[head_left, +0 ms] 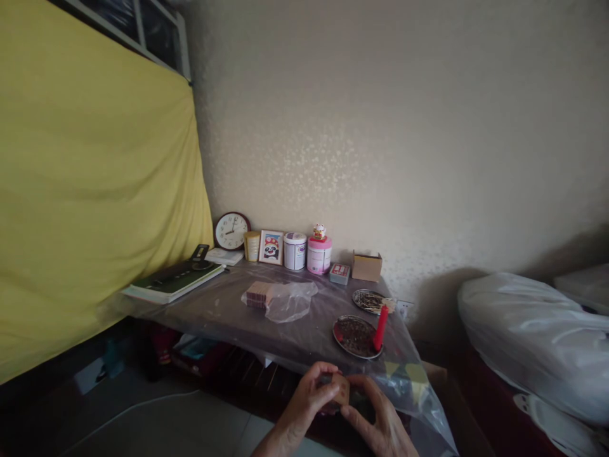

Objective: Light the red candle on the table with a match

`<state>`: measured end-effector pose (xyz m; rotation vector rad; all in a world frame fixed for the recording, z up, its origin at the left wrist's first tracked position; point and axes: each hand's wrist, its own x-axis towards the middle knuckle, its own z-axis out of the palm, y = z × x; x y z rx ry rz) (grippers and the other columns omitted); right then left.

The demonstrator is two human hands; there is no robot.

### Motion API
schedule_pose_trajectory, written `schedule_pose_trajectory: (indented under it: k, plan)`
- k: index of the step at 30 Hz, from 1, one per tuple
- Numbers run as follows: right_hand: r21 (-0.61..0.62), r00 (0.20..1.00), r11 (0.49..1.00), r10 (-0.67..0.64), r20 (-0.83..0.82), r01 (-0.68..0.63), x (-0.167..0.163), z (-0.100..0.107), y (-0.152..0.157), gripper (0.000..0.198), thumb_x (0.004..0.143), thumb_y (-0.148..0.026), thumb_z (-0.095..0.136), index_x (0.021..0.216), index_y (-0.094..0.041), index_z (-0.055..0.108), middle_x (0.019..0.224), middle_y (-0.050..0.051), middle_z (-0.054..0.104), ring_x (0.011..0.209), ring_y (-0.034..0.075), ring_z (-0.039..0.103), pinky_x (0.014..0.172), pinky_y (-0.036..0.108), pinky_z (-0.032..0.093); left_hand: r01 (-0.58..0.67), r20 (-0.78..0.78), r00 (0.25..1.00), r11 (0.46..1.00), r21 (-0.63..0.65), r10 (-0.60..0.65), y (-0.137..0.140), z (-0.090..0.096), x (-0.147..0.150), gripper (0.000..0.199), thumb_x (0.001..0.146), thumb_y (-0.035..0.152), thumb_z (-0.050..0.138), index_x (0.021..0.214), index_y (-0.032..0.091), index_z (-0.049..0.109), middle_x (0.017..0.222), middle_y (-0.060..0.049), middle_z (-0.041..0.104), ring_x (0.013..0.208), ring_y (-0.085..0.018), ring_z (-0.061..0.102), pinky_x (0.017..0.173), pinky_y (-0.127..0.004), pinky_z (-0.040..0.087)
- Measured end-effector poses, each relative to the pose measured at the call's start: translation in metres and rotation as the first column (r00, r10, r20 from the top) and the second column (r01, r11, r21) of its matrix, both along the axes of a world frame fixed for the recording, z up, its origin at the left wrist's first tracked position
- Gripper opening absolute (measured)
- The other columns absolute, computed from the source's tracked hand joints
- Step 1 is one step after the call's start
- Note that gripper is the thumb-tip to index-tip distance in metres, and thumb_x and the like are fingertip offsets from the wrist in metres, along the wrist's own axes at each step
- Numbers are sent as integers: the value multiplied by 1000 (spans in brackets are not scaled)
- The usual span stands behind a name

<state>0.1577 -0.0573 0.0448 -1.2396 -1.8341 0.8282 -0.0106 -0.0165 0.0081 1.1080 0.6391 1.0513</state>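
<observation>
At the far left of the table [209, 317], the round clock [232, 230] carries a ring of numerals; any brand on its dial is too small to read. Print on the white tub [295, 254] and the pink tub [319, 258] is likewise illegible.

Item under inspection: one small box [341, 390], light brown with darker spots on its visible face, located at the table's near edge. The left hand [311, 395] grips its left side between thumb and fingers; the right hand [380, 416] pinches its right side.

Count on the table: one clock, two tubs, one figurine [319, 232] atop the pink tub, one framed picture [271, 247], one red candle [381, 327] upright at the right of the near plate [334, 332], and one far plate [354, 298] behind it. One block of brown boxes [258, 295] lies mid-table, beside clear plastic [292, 303].
</observation>
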Motion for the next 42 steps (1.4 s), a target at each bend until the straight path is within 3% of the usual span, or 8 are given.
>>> schedule_pose_trajectory:
  k: [6, 13, 25, 42]
  plan:
    - [-44, 999, 999, -29, -22, 28, 3, 0, 1, 37, 80, -47, 57, 106, -20, 58, 107, 7, 64, 103, 25, 58, 90, 36, 43, 18, 48, 999, 1000, 24, -19, -2, 6, 2, 46, 66, 42, 71, 100, 14, 59, 78, -4, 66, 68, -16, 58, 66, -29, 42]
    - [-77, 997, 997, -29, -77, 23, 4, -1, 3, 36, 82, -48, 54, 105, -21, 57, 108, 8, 64, 105, 25, 57, 93, 38, 41, 90, 43, 995, 995, 31, -91, -6, 12, -2, 44, 64, 35, 74, 103, 17, 61, 94, -8, 68, 87, -21, 60, 76, -32, 42]
    - [-91, 995, 995, -35, -94, 27, 7, -6, 3, 36, 81, -48, 55, 105, -20, 57, 107, 9, 65, 104, 26, 58, 92, 37, 43, 73, 86, 993, 997, 25, -75, -10, 18, -1, 36, 64, 33, 75, 94, 17, 63, 78, -4, 66, 72, -16, 57, 68, -28, 42]
    - [-83, 994, 997, -15, -109, 6, 10, -10, 5, 34, 81, -45, 57, 106, -22, 58, 109, 7, 64, 106, 25, 57, 93, 35, 43, 130, 40, 990, 989, 64, -133, -5, 8, -2, 39, 65, 29, 74, 101, 18, 61, 96, -7, 68, 90, -20, 60, 77, -31, 43]
